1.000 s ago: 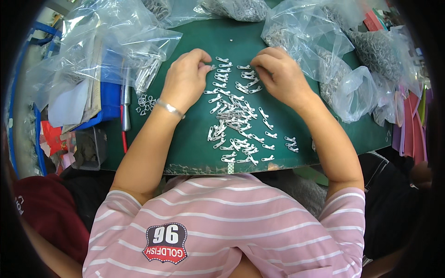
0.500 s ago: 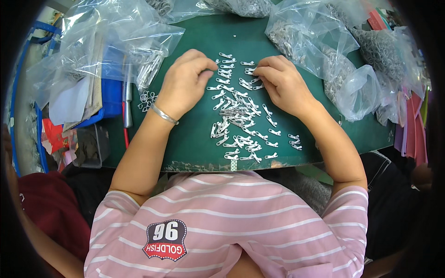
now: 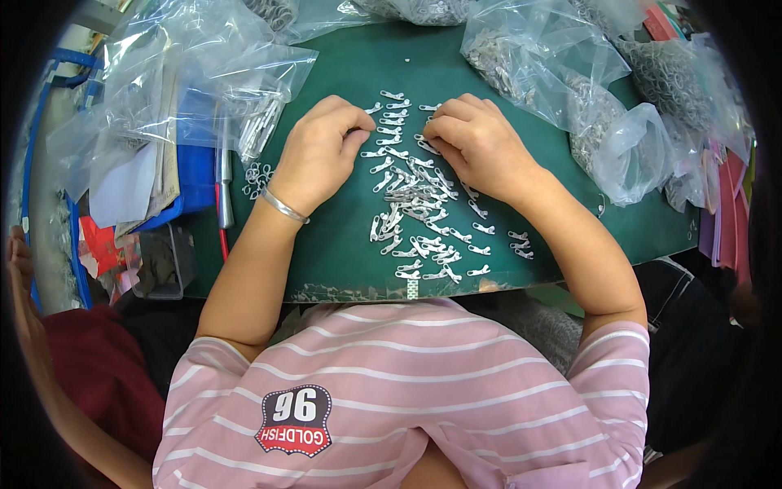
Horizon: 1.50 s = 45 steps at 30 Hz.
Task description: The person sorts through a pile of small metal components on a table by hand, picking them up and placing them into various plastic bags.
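Beyond the metal pile (image 3: 411,196), left hand (image 3: 322,147) and right hand (image 3: 482,145) curl, fingertips bunched, grip unclear, apparently handling small pieces (image 3: 388,130); precise pinching seems needed.

On the surface (image 3: 342,253) before me, zip pulls (image 3: 417,196) lie between my left grip (image 3: 320,151) and right grip (image 3: 482,148) and in a heap nearer me; rings (image 3: 258,181) lie left, bags (image 3: 629,159) far right.
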### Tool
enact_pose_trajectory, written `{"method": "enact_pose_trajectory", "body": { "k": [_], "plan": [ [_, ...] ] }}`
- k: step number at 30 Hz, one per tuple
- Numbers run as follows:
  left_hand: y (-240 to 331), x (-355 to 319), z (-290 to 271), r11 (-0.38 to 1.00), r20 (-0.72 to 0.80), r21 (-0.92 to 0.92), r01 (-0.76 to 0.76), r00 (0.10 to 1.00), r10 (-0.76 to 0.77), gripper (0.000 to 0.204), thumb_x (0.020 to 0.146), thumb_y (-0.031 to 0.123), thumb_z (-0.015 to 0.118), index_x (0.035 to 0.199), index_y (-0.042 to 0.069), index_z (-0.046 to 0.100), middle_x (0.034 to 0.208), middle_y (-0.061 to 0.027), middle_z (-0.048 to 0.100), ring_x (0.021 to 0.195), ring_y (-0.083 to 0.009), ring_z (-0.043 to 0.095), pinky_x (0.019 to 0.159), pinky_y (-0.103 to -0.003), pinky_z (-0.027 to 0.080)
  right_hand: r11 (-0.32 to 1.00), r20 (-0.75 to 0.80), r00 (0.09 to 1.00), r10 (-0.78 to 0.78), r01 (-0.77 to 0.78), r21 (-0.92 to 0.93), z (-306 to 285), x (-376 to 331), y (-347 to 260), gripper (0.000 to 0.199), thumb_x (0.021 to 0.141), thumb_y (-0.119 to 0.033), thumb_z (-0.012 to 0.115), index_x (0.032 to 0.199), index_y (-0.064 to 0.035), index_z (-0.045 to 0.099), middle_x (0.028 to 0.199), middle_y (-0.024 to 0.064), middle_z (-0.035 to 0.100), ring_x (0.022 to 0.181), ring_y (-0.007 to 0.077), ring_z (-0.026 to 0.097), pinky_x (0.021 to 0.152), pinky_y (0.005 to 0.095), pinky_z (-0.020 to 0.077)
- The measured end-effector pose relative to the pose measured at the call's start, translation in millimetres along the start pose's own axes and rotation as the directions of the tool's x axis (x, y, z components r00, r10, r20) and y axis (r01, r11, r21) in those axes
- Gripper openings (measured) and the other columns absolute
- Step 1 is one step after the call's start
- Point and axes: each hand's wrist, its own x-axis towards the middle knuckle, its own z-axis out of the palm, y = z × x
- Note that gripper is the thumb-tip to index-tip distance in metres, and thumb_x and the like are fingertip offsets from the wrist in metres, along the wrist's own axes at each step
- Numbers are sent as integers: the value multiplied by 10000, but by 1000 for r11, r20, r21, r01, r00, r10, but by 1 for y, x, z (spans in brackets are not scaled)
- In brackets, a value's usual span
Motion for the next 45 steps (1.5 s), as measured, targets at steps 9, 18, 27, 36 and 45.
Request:
{"method": "enact_pose_trajectory", "body": {
  "k": [9, 18, 27, 36, 45],
  "plan": [
    [-8, 0, 16, 982, 30, 122, -143, 990, 140, 110, 835, 31, 740, 942, 17, 715, 905, -100, 634, 775, -274, 639, 708, -352, 517, 996, -94, 992, -88, 85, -37, 8, 2, 7, 96, 790, -49, 729, 880, -75, 711, 924, 43, 663, 901, 265, 612, 791, 385, 466],
    [-5, -17, 7, 987, 46, 76, -144, 989, 141, 135, 824, -37, 722, 949, 0, 687, 906, -112, 626, 778, -268, 636, 703, -339, 516, 996, -64, 996, -57, 61, 65, 0, -8, -5, 98, 770, -41, 720, 853, -84, 691, 833, 50, 654, 850, 278, 623, 741, 393, 475],
    [9, -12, 18, 969, -40, 50, -241, 969, 243, 125, 815, -25, 730, 928, 15, 696, 907, -121, 631, 821, -299, 648, 724, -360, 521, 999, -60, 998, -12, 14, 35, 5, -7, -9, 134, 767, -27, 704, 882, -94, 693, 824, 43, 658, 844, 270, 628, 735, 396, 475],
    [5, -12, 21, 994, -54, 48, -94, 994, 96, 92, 839, -19, 714, 925, 12, 698, 888, -111, 634, 778, -260, 639, 699, -337, 518, 992, 63, 993, -97, 92, 82, 11, -2, -20, 254, 696, 12, 699, 919, -109, 690, 868, 21, 667, 914, 238, 616, 787, 387, 472],
    [10, -27, 15, 999, 25, 7, -53, 998, 53, 159, 849, 13, 730, 1007, 16, 713, 882, -102, 624, 699, -223, 608, 654, -320, 500, 969, 79, 966, -247, 244, 41, 9, 6, -16, 273, 706, -2, 710, 957, -99, 667, 890, 29, 666, 917, 234, 619, 789, 377, 477]
  ]
}}
